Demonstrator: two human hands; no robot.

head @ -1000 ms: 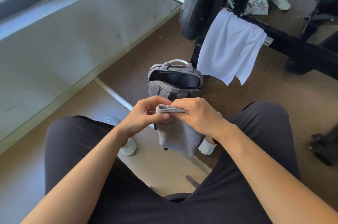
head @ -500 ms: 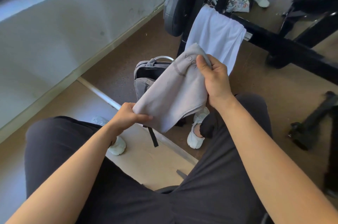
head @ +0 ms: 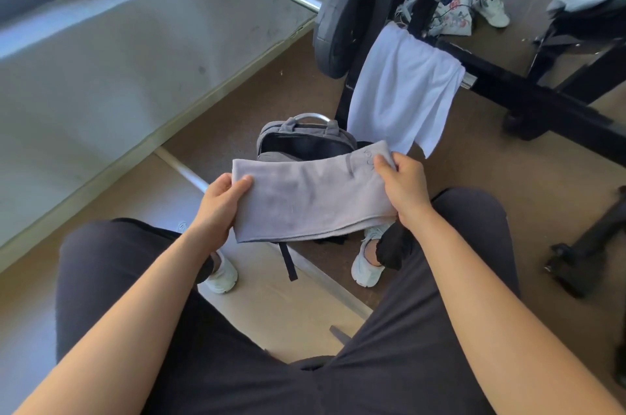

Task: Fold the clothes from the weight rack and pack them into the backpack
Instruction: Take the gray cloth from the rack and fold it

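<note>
You sit with your knees apart, looking down at your hands. Your left hand (head: 222,203) pinches the left end of a folded grey garment (head: 305,201), thumb on top and fingers curled underneath. Your right hand (head: 403,191) pinches the right end the same way, thumb on top.

The garment is stretched into a wide flat band between both hands. It is held in the air just above the backpack (head: 305,140). The backpack stands upright on the floor (head: 508,194) between your feet, with its top unzipped and dark inside. A dark strap (head: 288,260) trails out from under the garment toward you.

Behind the backpack, a white garment (head: 403,92) hangs draped over the black bar of the rack (head: 508,89). Its lower corner hangs near your right thumb. A black weight plate (head: 338,21) sits on a chrome bar (head: 303,1) at the rack's left end, close to the wall (head: 135,59). Your left shoe (head: 220,274) and right shoe (head: 367,262), both white, rest on the floor either side of the backpack.
</note>
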